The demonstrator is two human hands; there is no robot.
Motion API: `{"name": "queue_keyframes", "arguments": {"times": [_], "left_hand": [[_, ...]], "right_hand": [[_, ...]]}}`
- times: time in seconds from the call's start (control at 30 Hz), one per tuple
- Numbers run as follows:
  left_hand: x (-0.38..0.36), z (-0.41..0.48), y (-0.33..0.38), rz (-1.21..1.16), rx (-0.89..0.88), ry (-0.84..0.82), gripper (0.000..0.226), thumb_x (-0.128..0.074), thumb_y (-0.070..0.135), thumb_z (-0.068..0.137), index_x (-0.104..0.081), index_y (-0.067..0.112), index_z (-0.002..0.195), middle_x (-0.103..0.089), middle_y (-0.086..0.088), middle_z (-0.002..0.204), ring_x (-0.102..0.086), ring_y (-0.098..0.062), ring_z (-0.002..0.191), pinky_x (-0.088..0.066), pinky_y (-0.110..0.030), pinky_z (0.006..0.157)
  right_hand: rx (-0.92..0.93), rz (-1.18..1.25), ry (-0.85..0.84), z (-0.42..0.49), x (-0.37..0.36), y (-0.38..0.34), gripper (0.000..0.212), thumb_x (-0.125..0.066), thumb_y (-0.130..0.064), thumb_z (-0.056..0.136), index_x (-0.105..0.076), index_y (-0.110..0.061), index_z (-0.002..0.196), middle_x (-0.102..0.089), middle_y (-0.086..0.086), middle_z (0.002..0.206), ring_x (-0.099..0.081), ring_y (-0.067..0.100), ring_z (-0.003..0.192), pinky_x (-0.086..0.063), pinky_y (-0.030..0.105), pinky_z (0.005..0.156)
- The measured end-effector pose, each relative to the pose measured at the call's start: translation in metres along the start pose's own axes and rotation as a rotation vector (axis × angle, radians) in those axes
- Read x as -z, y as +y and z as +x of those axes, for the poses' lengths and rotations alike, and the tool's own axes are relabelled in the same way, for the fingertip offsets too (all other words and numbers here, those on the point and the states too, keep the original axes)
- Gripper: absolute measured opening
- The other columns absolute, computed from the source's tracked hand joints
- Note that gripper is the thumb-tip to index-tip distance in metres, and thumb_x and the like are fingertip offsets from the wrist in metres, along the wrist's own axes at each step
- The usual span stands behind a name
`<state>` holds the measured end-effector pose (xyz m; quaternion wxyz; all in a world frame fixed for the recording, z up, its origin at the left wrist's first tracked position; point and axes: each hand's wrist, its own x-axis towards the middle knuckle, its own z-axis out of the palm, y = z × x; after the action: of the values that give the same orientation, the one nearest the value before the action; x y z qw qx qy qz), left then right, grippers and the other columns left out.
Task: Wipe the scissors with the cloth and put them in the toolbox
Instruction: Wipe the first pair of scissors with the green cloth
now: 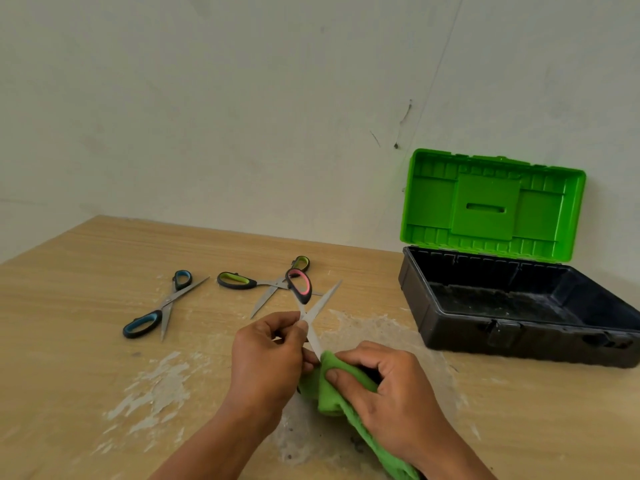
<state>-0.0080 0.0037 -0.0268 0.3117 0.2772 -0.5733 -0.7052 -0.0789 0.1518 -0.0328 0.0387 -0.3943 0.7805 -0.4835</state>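
The crumpled green cloth (332, 386) is covering the tip of one steel blade of the open pink-handled scissors (313, 306) and running off the bottom edge; the picture's right edge is cropping the black toolbox (519, 327).

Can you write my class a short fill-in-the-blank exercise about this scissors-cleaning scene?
1. The cloth in the right hand is ____ in colour.
2. The left hand holds the scissors with ____ handle lining.
3. ____ other pairs of scissors lie on the table.
4. The toolbox has its lid ____.

Missing words: green; pink; two; open
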Motion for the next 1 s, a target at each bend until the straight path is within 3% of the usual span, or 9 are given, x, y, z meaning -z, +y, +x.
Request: {"name": "queue_keyframes", "arguments": {"times": [0.1, 0.3, 0.5, 0.6, 0.67, 0.77, 0.9, 1.0], "left_hand": [[-0.004, -0.002, 0.000, -0.014, 0.014, -0.042, 0.007, -0.066, 0.003, 0.091, -0.069, 0.009, 0.094, -0.062, -0.009, 0.068, -0.060, -0.016, 0.048, -0.051, -0.025, 0.047], [0.007, 0.008, 0.004, -0.011, 0.026, 0.026, 0.006, -0.066, 0.001, 0.091, -0.069, 0.005, 0.094, -0.068, -0.016, 0.074, -0.063, -0.017, 0.045, -0.051, -0.025, 0.045], [0.004, 0.010, 0.007, -0.062, 0.043, 0.036, 0.009, -0.066, 0.002, 0.092, -0.066, 0.006, 0.100, -0.070, -0.014, 0.075, -0.064, -0.017, 0.047, -0.052, -0.027, 0.047], [0.009, 0.014, 0.009, -0.091, 0.055, 0.058, 0.008, -0.065, 0.004, 0.092, -0.066, 0.008, 0.099, -0.070, -0.007, 0.058, -0.065, -0.017, 0.051, -0.054, -0.029, 0.051], [0.011, 0.016, 0.010, -0.095, 0.063, 0.066, 0.007, -0.065, 0.005, 0.092, -0.068, 0.009, 0.098, -0.073, -0.008, 0.065, -0.069, -0.016, 0.058, -0.054, -0.028, 0.052], [0.011, 0.016, 0.011, -0.106, 0.089, 0.054, 0.007, -0.066, 0.004, 0.092, -0.070, 0.009, 0.094, -0.075, -0.012, 0.080, -0.072, -0.018, 0.067, -0.055, -0.026, 0.051], [0.008, 0.012, 0.012, -0.143, 0.103, 0.010, 0.007, -0.066, 0.001, 0.091, -0.070, 0.006, 0.094, -0.073, -0.013, 0.069, -0.070, -0.018, 0.055, -0.058, -0.028, 0.053], [0.005, 0.007, 0.009, -0.102, 0.109, -0.058, 0.008, -0.066, -0.001, 0.091, -0.069, 0.002, 0.097, -0.070, -0.016, 0.069, -0.068, -0.019, 0.052, -0.058, -0.028, 0.051]], "right_hand": [[-0.008, 0.029, 0.073, 0.002, -0.004, 0.000, 0.016, -0.079, -0.027, 0.088, -0.082, -0.027, 0.104, -0.072, -0.014, 0.085, -0.069, 0.006, 0.084, -0.052, 0.015, 0.068], [-0.015, -0.011, -0.127, -0.003, 0.006, 0.001, 0.015, -0.081, -0.027, 0.086, -0.082, -0.025, 0.101, -0.073, -0.013, 0.085, -0.068, 0.005, 0.083, -0.051, 0.015, 0.069], [-0.054, -0.005, 0.122, 0.001, 0.012, 0.007, 0.013, -0.079, -0.021, 0.088, -0.081, -0.026, 0.099, -0.076, -0.015, 0.088, -0.071, 0.003, 0.087, -0.059, 0.022, 0.075], [-0.041, -0.033, -0.008, 0.000, 0.016, 0.009, 0.009, -0.079, -0.021, 0.088, -0.082, -0.025, 0.096, -0.077, -0.014, 0.088, -0.071, 0.004, 0.086, -0.059, 0.022, 0.074], [-0.040, -0.033, -0.046, 0.000, 0.017, 0.009, 0.008, -0.078, -0.021, 0.089, -0.082, -0.024, 0.095, -0.078, -0.014, 0.088, -0.072, 0.005, 0.086, -0.059, 0.024, 0.075], [-0.089, 0.037, 0.114, 0.003, 0.020, 0.009, 0.012, -0.075, -0.018, 0.091, -0.080, -0.029, 0.092, -0.078, -0.016, 0.088, -0.073, 0.002, 0.086, -0.059, 0.019, 0.075], [-0.062, 0.040, 0.346, 0.006, 0.024, 0.012, 0.019, -0.073, -0.017, 0.092, -0.075, -0.036, 0.096, -0.077, -0.015, 0.092, -0.071, -0.002, 0.091, -0.054, 0.009, 0.075], [0.062, 0.015, 0.317, 0.007, 0.022, 0.010, 0.017, -0.073, -0.024, 0.090, -0.075, -0.026, 0.106, -0.074, -0.015, 0.099, -0.070, 0.003, 0.096, -0.055, 0.013, 0.079]]}}
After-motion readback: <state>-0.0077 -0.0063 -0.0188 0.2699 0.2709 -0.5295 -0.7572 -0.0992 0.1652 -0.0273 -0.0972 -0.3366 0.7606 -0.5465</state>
